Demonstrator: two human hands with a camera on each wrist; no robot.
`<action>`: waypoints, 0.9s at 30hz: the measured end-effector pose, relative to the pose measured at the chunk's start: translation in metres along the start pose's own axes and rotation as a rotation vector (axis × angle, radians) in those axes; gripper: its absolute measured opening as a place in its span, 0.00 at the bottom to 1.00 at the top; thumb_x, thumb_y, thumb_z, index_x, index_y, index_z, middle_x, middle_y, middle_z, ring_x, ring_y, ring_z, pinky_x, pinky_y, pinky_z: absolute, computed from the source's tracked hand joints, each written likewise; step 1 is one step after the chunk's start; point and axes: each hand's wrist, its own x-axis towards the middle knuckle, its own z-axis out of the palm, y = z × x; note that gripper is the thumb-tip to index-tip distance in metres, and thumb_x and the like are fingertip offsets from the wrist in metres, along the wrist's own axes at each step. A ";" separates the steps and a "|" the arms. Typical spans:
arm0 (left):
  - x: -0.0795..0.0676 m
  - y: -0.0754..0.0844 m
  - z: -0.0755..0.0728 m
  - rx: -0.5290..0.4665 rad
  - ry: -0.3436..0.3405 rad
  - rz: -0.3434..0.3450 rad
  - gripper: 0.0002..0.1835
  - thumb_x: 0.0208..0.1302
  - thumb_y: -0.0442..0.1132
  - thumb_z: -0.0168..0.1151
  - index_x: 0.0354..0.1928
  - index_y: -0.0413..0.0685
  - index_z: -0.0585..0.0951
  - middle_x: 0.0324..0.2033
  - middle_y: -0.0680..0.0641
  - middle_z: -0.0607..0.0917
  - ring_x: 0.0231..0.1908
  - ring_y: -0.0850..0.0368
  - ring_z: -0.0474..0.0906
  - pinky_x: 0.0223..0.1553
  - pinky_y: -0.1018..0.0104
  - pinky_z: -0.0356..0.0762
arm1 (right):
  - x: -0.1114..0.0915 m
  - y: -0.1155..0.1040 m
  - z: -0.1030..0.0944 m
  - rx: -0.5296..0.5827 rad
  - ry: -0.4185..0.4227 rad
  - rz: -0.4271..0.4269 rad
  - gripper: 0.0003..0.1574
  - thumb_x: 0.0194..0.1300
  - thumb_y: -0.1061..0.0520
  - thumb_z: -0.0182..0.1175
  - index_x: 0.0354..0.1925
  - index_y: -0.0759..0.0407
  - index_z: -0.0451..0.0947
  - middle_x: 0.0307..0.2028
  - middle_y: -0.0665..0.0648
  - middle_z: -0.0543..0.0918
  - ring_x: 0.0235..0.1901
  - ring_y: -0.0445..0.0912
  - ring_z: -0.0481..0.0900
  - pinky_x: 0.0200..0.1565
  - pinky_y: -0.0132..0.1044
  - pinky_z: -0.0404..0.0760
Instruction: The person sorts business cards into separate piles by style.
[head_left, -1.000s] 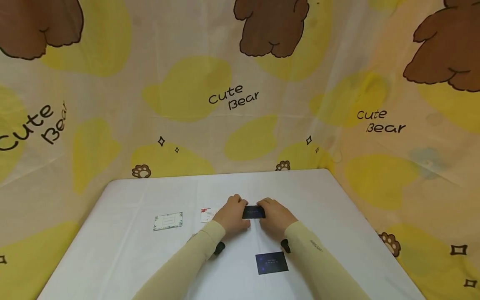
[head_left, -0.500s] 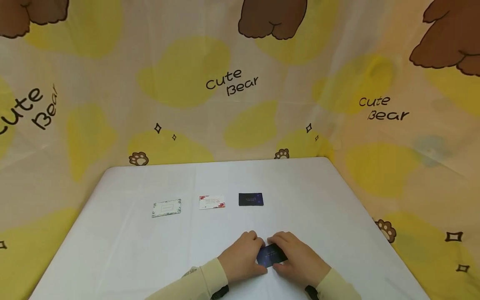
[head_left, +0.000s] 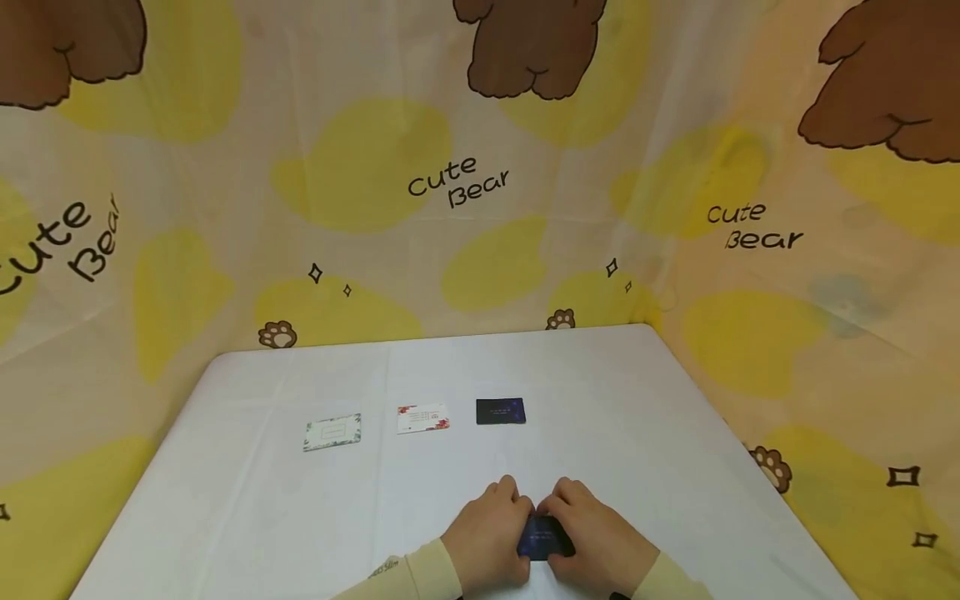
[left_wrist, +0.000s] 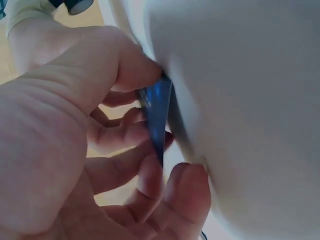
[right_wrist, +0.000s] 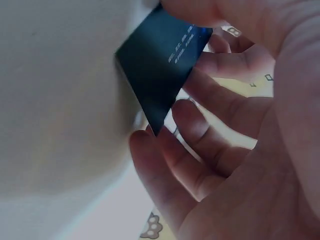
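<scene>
Near the front of the table, a dark blue business card (head_left: 543, 539) with small pale print lies between my two hands. My left hand (head_left: 489, 533) grips its left side, thumb at the near edge and fingers at the far one. On the opposite side my right hand (head_left: 606, 540) grips it in the same manner. The left wrist view has the card (left_wrist: 157, 107) steeply angled, its edge close to the white cloth. Seen from the right wrist, a corner of the card (right_wrist: 157, 67) points down by the fingertips, and the thumb covers its upper end.
Farther back, three cards lie in a row on the white table (head_left: 420, 517): a leaf-bordered white card (head_left: 332, 432), a white card with red flowers (head_left: 423, 418) and a dark card (head_left: 501, 411). A bear-print curtain (head_left: 480, 250) rises behind the table.
Both hands have left the dark card in the back row and come forward to the nearer one. They now grip that card, which sits straighter than half a second ago.
</scene>
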 end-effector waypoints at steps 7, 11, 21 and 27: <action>-0.006 -0.006 -0.003 0.005 0.023 0.065 0.26 0.50 0.49 0.81 0.54 0.56 0.87 0.42 0.57 0.76 0.36 0.66 0.68 0.33 0.71 0.75 | 0.000 -0.006 -0.003 -0.004 0.007 -0.024 0.35 0.55 0.46 0.80 0.58 0.49 0.78 0.51 0.43 0.75 0.46 0.35 0.74 0.55 0.39 0.85; -0.007 -0.015 -0.003 0.029 0.048 0.131 0.28 0.53 0.52 0.80 0.58 0.58 0.86 0.43 0.59 0.77 0.37 0.68 0.68 0.36 0.74 0.75 | 0.002 -0.007 -0.005 0.006 0.034 -0.068 0.36 0.55 0.52 0.79 0.60 0.53 0.77 0.51 0.44 0.76 0.46 0.34 0.74 0.53 0.36 0.83; 0.014 -0.052 -0.027 0.078 0.162 0.080 0.33 0.58 0.50 0.78 0.64 0.47 0.84 0.50 0.52 0.83 0.42 0.64 0.78 0.42 0.67 0.84 | 0.046 -0.007 -0.012 -0.148 0.271 -0.123 0.34 0.57 0.54 0.78 0.61 0.59 0.82 0.54 0.49 0.83 0.53 0.42 0.81 0.58 0.42 0.85; 0.065 -0.089 -0.055 0.109 0.180 0.002 0.31 0.67 0.48 0.76 0.69 0.47 0.82 0.58 0.48 0.84 0.54 0.54 0.83 0.55 0.58 0.86 | 0.104 0.013 -0.024 -0.147 0.332 0.033 0.35 0.64 0.55 0.76 0.68 0.54 0.80 0.65 0.51 0.84 0.65 0.49 0.83 0.65 0.47 0.83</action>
